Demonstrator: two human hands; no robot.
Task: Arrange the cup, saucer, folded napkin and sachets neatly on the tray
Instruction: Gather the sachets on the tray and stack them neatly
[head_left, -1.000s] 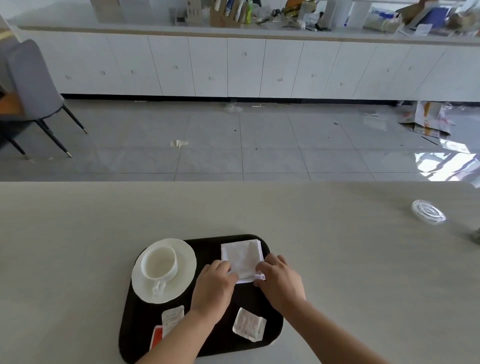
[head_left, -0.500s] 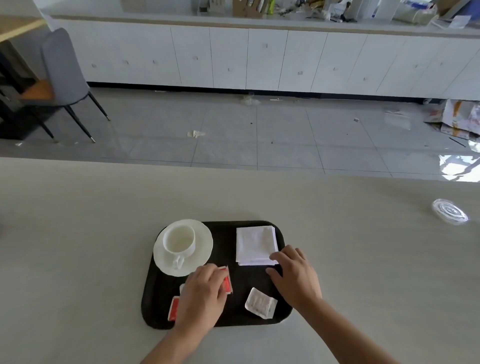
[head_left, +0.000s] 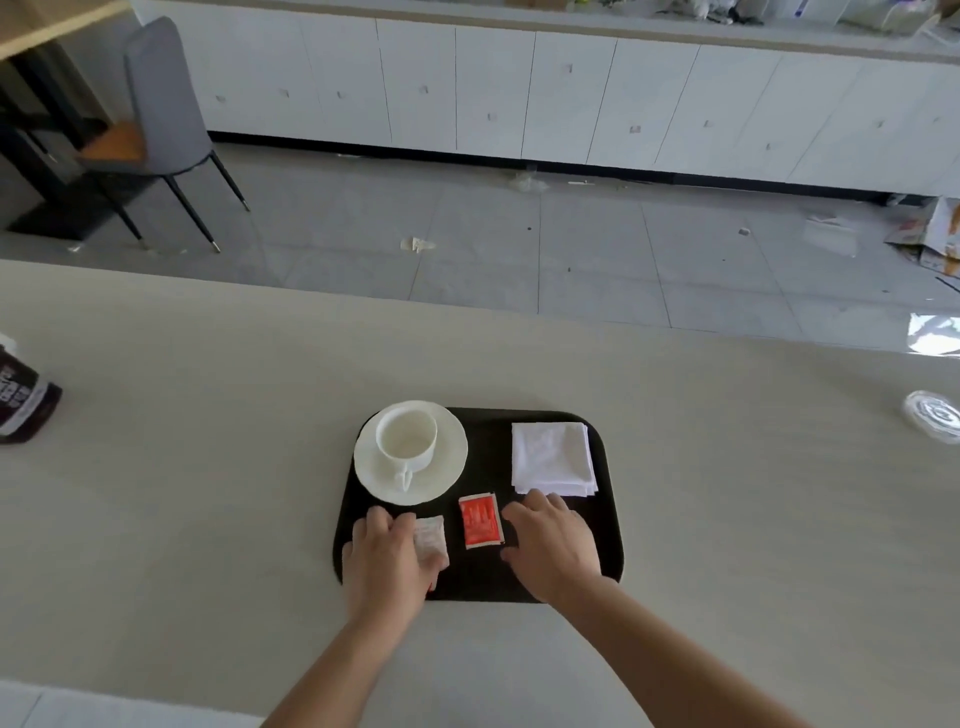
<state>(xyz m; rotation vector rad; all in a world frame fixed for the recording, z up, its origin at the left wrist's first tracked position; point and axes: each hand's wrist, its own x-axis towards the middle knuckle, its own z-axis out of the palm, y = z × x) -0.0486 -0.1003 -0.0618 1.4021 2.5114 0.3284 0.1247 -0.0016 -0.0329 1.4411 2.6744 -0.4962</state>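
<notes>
A black, rounded plastic tray (head_left: 483, 431) sits on the pale beige table (head_left: 208, 467). At its far left a white ceramic cup (head_left: 406, 439) stands upright on a round white saucer (head_left: 447, 467). At its far right lies a folded white napkin (head_left: 553, 457). A flat red sachet (head_left: 481, 519) lies between the 2 hands. The left hand (head_left: 384, 561) rests palm down, relaxed, its thumb touching a white paper sachet (head_left: 432, 535). The right hand (head_left: 553, 545) lies palm down just beside the red sachet, fingers spread and gripping nothing visible.
</notes>
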